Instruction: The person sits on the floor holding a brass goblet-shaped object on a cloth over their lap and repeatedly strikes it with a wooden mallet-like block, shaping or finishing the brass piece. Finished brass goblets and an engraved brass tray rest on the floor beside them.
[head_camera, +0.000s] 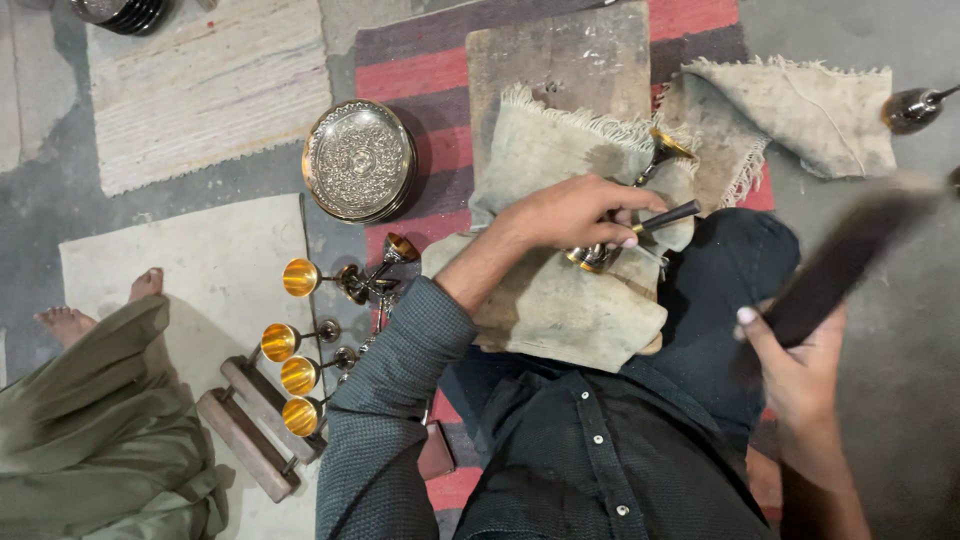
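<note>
The person sits on a concrete floor (880, 300) laid with mats: a red and dark striped rug (420, 75) under them, a pale woven mat (200, 90) toward the far left corner, and a plain cream mat (200, 270) at the left. A worn wooden board (560, 60) lies on the striped rug ahead of the knees, and a frayed grey cloth (560, 300) is draped from its near edge down over the lap. A second frayed cloth (810, 110) lies off the board's right edge.

The left hand (570, 212) is closed over a brass goblet (600, 255) lying on its side on the lap cloth, its gold-lined cup (668, 145) pointing up toward the board; the fingers also pinch a thin dark punch tool (668, 216) against the goblet's base. The right hand (800, 365) is wrapped shut around the handle of a dark mallet (850, 255), raised at the right and blurred.

On the striped rug's left edge rests a round embossed metal plate (358, 160). Just below it, a row of finished goblets (300, 345) with gold interiors lies on the cream mat, beside two wooden blocks (250, 430). Another person's bare feet (90, 310) and olive garment (90, 440) occupy the near left corner. One more metal cup (910, 108) sits at the far right edge.
</note>
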